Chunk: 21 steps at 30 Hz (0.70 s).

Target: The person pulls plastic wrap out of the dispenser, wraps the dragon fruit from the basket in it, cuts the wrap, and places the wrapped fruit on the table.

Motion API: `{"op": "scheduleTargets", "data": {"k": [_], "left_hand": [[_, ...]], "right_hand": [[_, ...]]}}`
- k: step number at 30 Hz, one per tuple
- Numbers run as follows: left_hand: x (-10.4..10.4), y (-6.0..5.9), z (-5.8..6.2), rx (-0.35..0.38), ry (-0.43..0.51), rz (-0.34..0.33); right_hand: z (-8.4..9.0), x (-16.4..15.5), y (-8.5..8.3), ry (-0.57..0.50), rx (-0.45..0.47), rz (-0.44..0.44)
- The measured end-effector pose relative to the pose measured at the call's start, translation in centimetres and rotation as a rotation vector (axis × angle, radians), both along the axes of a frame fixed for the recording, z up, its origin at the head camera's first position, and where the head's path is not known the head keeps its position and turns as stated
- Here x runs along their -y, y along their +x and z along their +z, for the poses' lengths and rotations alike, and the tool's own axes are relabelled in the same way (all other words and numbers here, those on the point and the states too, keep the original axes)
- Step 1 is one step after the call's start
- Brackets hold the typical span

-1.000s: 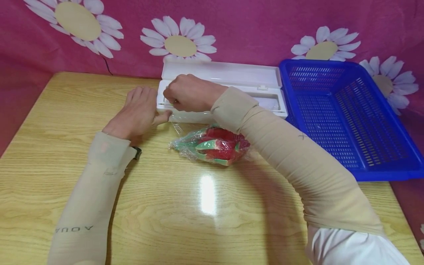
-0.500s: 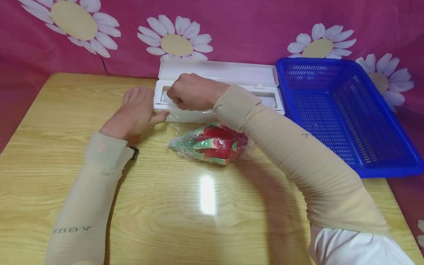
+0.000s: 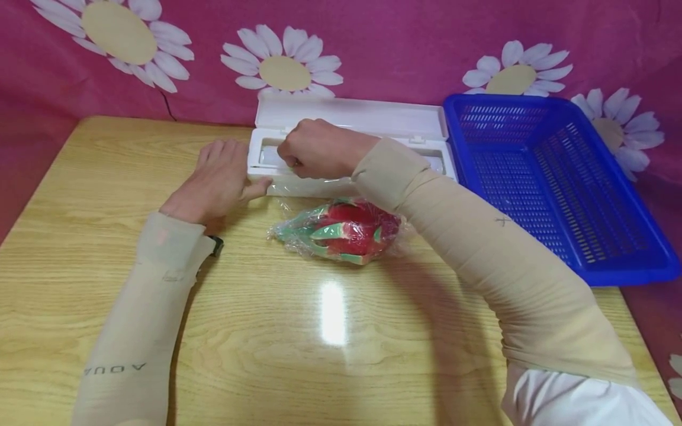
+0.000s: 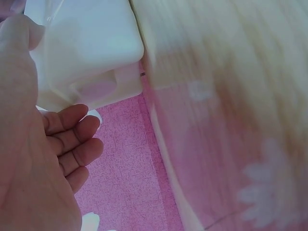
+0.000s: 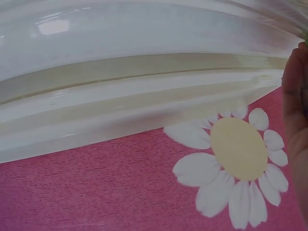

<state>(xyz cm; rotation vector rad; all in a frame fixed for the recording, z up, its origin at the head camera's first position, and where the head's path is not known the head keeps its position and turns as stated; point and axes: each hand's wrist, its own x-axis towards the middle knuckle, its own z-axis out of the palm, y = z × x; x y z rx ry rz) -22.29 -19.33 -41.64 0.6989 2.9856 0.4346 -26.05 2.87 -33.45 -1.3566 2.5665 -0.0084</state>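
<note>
A white cling film dispenser lies at the back of the table with its lid raised. My left hand steadies its left end, thumb straight along the front face and fingers loosely bent at the side. At the dispenser's front rim my right hand has its fingers curled, pinching the slide cutter, mostly hidden; a small green bit shows at its fingertips. Clear film runs from the rim to a red and green dragon fruit, wrapped in film, in front of the dispenser.
A blue perforated basket stands to the right, close against the dispenser's end. The raised lid stands near the pink flowered cloth behind the wooden table.
My right hand has slid a short way to the right along the dispenser's front rim. My left hand keeps its place at the left end, and the dragon fruit lies still.
</note>
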Motion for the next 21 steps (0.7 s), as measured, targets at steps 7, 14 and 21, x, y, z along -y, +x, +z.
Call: {"op": "scheduleTargets", "data": {"k": [7,14,21], "left_hand": [[-0.1,0.0,-0.1,0.013,0.005,0.014],[-0.2,0.0,0.0,0.02,0.003,0.013],[-0.1,0.0,0.0,0.036,-0.001,0.01]], "right_hand": [[-0.1,-1.0,0.2,-0.03,-0.009,0.002],[-0.3,-2.0,0.2,-0.051,-0.032,0.013],[0.0,-3.2,0.6,-0.046,-0.044,0.01]]}}
